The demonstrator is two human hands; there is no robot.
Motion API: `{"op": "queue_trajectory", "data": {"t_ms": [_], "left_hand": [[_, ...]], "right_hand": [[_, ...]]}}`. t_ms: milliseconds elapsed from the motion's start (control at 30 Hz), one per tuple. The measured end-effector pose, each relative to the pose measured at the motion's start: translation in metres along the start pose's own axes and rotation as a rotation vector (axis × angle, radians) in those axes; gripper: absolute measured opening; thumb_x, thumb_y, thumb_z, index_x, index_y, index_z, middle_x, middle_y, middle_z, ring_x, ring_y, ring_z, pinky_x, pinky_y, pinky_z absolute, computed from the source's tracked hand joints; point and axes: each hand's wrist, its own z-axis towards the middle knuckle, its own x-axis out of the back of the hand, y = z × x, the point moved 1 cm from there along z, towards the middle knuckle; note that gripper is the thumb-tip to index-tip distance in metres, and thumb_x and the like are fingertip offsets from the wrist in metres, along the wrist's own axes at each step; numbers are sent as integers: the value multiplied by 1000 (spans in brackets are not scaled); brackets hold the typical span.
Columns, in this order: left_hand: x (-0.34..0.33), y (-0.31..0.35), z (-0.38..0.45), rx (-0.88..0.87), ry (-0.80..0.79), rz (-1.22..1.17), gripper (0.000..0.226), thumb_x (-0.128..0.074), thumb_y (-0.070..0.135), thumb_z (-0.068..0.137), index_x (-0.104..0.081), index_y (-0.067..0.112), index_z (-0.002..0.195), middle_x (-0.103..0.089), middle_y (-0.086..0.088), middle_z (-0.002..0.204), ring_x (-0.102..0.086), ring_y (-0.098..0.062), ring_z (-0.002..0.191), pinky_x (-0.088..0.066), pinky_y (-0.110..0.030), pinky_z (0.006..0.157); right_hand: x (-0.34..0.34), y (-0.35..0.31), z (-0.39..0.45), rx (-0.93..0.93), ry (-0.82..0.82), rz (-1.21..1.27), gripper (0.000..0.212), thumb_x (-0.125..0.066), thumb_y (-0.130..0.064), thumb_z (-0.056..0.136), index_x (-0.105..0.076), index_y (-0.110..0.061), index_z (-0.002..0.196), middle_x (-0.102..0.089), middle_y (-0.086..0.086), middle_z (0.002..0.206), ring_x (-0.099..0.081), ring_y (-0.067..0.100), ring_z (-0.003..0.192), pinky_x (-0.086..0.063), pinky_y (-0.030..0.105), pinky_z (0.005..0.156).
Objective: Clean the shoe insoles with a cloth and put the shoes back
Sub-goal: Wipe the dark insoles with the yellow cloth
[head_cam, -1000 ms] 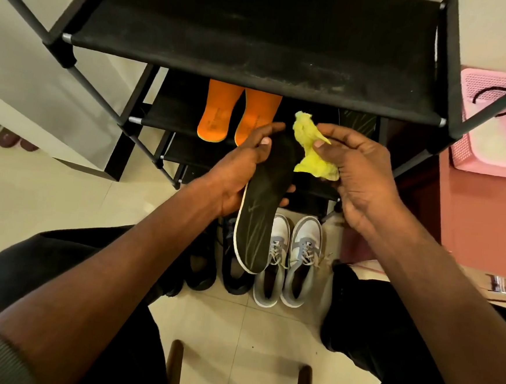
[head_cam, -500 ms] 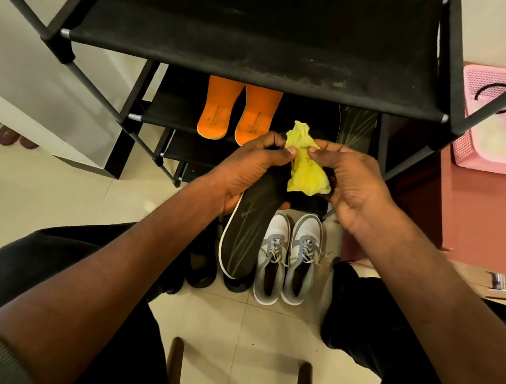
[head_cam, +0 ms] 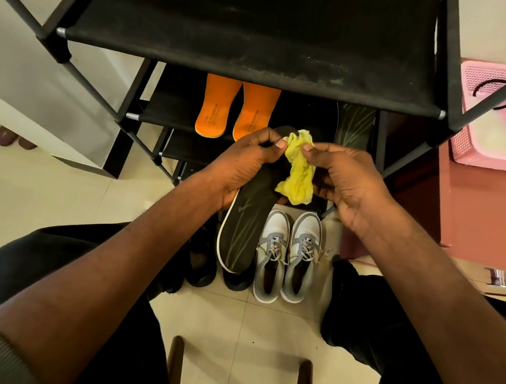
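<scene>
The left hand (head_cam: 245, 164) grips a long, flat, dark insole (head_cam: 243, 221) with a thin pale rim and faint pale streaks across its matte face, fingers curled round its upper part; its thumb and fingertip also pinch the top of a crumpled yellow cloth (head_cam: 297, 171), soft and wrinkled, bunched into a loose twist; the right hand (head_cam: 346, 181) pinches the same cloth from the other side, fingers curled round its folds, so the cloth hangs between the two hands and lies against the insole.

Below the hands, on the floor, stands a pair of grey and white sneakers (head_cam: 286, 255) with laces, toes pointing toward the rack; just beside them to the left sit dark shoes (head_cam: 202, 263), partly hidden by the insole and forearm.

A black shoe rack (head_cam: 242, 39) of thin metal tubes and dusty fabric shelves rises in front; on a lower shelf lie two orange insoles (head_cam: 237, 111), smooth and rounded at the heel, side by side with small print on them; a second dark streaked insole (head_cam: 355, 124) rests further right on that shelf.

The floor (head_cam: 64, 192) is pale glossy tile with thin grout lines; a pink perforated plastic basket (head_cam: 499, 120) sits on a reddish-brown surface at the right; the wall at the left is pale.
</scene>
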Motion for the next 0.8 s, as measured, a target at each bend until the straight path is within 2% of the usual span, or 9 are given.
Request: {"op": "queue_trajectory", "data": {"t_ms": [100, 200, 300, 400, 467, 567, 633, 733, 800], "left_hand": [[-1, -3, 2, 2, 27, -25, 15, -57, 24, 104, -64, 12, 102, -68, -17, 108, -60, -25, 104, -46, -44, 96], [-4, -3, 1, 27, 12, 5, 45, -64, 50, 97, -67, 8, 113, -74, -4, 116, -65, -16, 117, -47, -43, 105], [-4, -4, 3, -51, 35, 63, 34, -66, 33, 99, -64, 1, 110, -73, -2, 105, -66, -10, 103, -51, -31, 97], [-1, -5, 4, -70, 50, 91, 29, -63, 24, 101, -62, -3, 109, -71, -2, 102, -64, -16, 105, -47, -36, 102], [-2, -6, 4, -60, 33, 102, 19, -58, 21, 104, -64, 3, 104, -67, -5, 99, -60, -20, 101, -46, -38, 99], [-6, -7, 5, -55, 66, 106, 20, -50, 17, 106, -64, 5, 100, -61, -11, 100, -53, -20, 97, -43, -38, 93], [-8, -4, 3, -19, 80, 54, 29, -53, 28, 106, -68, 5, 114, -70, -4, 111, -61, -14, 108, -45, -34, 100], [-8, -2, 2, 60, 27, -97, 51, -67, 57, 92, -70, 16, 123, -73, -6, 123, -65, -24, 122, -45, -50, 110], [-9, -1, 0, 56, 1, -48, 56, -72, 49, 92, -65, 3, 124, -72, -13, 120, -67, -32, 117, -53, -57, 101]], "right_hand": [[-3, 2, -3, -44, 23, 88, 11, -76, -21, 93, -76, -15, 102, -81, 7, 99, -77, 29, 99, -63, 42, 84], [-6, 3, -5, 26, 47, 15, 7, -72, -22, 97, -77, -17, 99, -80, 6, 98, -77, 27, 100, -61, 39, 84], [-9, 2, -8, 96, 8, -44, 15, -67, -27, 101, -78, -19, 95, -81, 3, 93, -76, 17, 91, -61, 39, 86], [-10, 4, -8, 160, -3, -92, 15, -74, -29, 96, -78, -16, 91, -79, 2, 86, -71, 8, 73, -57, 25, 64], [-8, 4, -5, 187, 52, -100, 13, -75, -23, 95, -78, -14, 87, -78, 3, 81, -70, 8, 68, -54, 23, 57], [-8, 4, -2, 182, 115, -64, 21, -67, -19, 102, -77, -16, 83, -78, -1, 77, -73, 8, 71, -62, 28, 63], [-12, 7, -3, 232, 130, -135, 28, -63, -19, 104, -77, -18, 80, -78, -2, 76, -76, 11, 76, -61, 27, 68], [-15, 11, -3, 297, 148, -209, 31, -61, -26, 105, -78, -10, 86, -78, 12, 86, -76, 31, 89, -62, 44, 82], [-14, 10, -1, 294, 150, -180, 29, -63, -30, 104, -78, -10, 89, -79, 11, 86, -76, 29, 88, -63, 47, 85]]}}
